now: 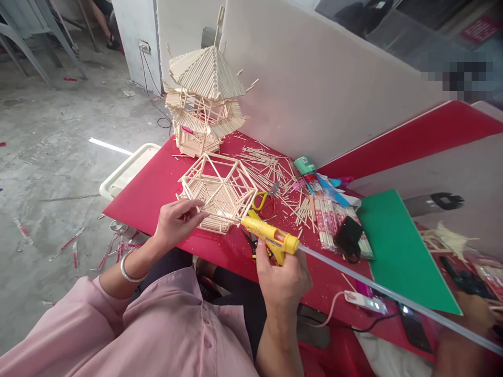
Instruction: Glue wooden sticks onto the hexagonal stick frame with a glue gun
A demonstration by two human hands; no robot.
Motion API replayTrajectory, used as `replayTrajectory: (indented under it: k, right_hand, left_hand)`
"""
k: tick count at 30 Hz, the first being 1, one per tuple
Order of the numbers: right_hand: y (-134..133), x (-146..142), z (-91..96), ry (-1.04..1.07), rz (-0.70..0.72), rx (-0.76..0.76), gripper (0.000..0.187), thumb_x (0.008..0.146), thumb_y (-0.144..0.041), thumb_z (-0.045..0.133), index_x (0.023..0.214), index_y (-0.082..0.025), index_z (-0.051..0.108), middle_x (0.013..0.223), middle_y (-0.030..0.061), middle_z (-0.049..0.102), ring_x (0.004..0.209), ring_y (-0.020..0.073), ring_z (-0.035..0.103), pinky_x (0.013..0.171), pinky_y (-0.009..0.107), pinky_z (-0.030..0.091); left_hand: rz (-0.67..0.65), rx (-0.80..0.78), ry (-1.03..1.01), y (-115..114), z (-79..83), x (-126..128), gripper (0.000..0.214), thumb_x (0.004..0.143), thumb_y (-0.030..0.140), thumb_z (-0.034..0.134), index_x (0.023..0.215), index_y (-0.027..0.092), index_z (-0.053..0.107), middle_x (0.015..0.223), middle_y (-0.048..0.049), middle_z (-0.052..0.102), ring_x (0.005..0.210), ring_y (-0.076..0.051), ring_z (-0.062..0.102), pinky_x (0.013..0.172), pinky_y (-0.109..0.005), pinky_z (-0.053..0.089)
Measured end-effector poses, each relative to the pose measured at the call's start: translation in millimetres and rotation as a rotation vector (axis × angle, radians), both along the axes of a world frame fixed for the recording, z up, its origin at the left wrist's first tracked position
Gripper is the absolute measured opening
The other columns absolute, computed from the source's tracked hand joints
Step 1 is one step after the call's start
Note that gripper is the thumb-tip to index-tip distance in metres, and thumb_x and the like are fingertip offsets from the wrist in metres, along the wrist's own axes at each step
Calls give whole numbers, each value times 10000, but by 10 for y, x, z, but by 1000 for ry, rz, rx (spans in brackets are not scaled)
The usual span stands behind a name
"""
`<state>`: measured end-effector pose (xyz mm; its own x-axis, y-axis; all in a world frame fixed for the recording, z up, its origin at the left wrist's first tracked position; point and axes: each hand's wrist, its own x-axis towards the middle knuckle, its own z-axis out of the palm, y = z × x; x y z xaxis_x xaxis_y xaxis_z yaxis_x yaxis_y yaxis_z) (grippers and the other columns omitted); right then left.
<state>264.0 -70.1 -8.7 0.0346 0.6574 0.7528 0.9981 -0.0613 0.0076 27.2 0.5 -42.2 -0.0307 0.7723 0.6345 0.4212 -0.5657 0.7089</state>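
Observation:
A small hexagonal model made of thin wooden sticks (220,193) stands at the near edge of the red table. My left hand (178,222) is at its near left corner, thumb and fingers closed on a stick of the upper frame. In my right hand (281,275) is a yellow hot glue gun (267,233). Its nozzle points left and is at the frame's near right corner, perhaps touching. A long clear glue stick (377,285) runs out of the back of the gun to the lower right.
Behind stands a taller stick pagoda (208,99). Loose sticks (263,162), yellow-and-red scissors (265,201), stick packets (330,222) and a green board (404,251) are on the red table (145,193). A power strip (365,302) and a phone (414,327) lie right, near another person's blurred hand (473,314).

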Motion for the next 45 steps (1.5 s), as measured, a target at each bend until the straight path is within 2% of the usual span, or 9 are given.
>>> replayTrajectory:
  k: [12, 17, 19, 21, 23, 26, 34, 39, 45]
  right_hand:
    - [-15, -51, -93, 46, 80, 7, 283, 845, -326, 721, 1052, -138, 671, 823, 88, 711, 690, 201, 681, 636, 273, 511]
    - [-3, -22, -70, 73, 76, 18, 268, 846, -349, 726, 1003, -134, 696, 771, 85, 705, 660, 200, 672, 613, 275, 509]
    - [1, 7, -77, 92, 57, 38, 277, 833, -373, 742, 969, -135, 703, 768, 91, 713, 645, 204, 672, 597, 279, 512]
    - [7, 36, -86, 102, 49, 63, 282, 822, -393, 753, 929, -137, 704, 774, 97, 719, 645, 209, 676, 598, 283, 515]
    - [12, 51, -85, 102, 52, 79, 291, 819, -403, 758, 916, -134, 703, 785, 105, 721, 657, 216, 683, 611, 287, 517]
    - [13, 37, -56, 108, 82, 84, 312, 829, -406, 751, 937, -118, 703, 795, 116, 722, 669, 226, 693, 617, 291, 517]
    - [39, 10, -2, 173, 133, 61, 358, 850, -436, 726, 991, -107, 708, 767, 107, 721, 623, 213, 675, 562, 279, 474]
    - [113, -22, 71, 215, 177, 37, 343, 866, -466, 694, 926, -129, 718, 660, 69, 664, 545, 187, 617, 535, 277, 445]
    - [180, -154, 207, 245, 216, -37, 372, 869, -518, 663, 912, -152, 710, 611, 31, 595, 550, 185, 586, 570, 286, 459]
  left_hand:
    - [2, 11, 2, 4, -21, 27, 122, 877, 300, 717, 910, 183, 711, 604, 35, 598, 495, -58, 483, 493, -175, 426]
    - [180, -13, -174, -150, -4, 120, 187, 793, 335, 793, 778, 192, 673, 557, 51, 549, 471, -58, 431, 463, -188, 390]
    - [203, -148, -333, -276, 4, 211, 341, 769, 371, 807, 597, 184, 579, 484, 62, 475, 441, -53, 400, 430, -191, 342]
    - [45, -439, -532, -397, 10, 328, 395, 780, 453, 787, 580, 173, 593, 444, 58, 466, 388, -50, 382, 386, -199, 294]
    - [-149, -729, -771, -475, 21, 450, 404, 769, 553, 770, 814, 156, 709, 457, 49, 539, 319, -52, 371, 339, -203, 248]
    - [-228, -909, -1040, -484, 56, 597, 618, 716, 633, 780, 1057, 126, 687, 537, 17, 636, 287, -54, 394, 314, -192, 213]
    - [-240, -909, -1442, -330, 201, 740, 668, 628, 576, 871, 1089, 146, 652, 570, 42, 645, 306, -26, 386, 320, -154, 204]
    - [-235, -899, -1502, -295, 217, 751, 618, 576, 539, 910, 973, 135, 662, 518, 57, 613, 296, -28, 389, 313, -142, 201]
    - [-214, -908, -1503, -276, 229, 764, 501, 664, 508, 875, 912, 132, 655, 492, 53, 597, 293, -32, 395, 316, -138, 214]
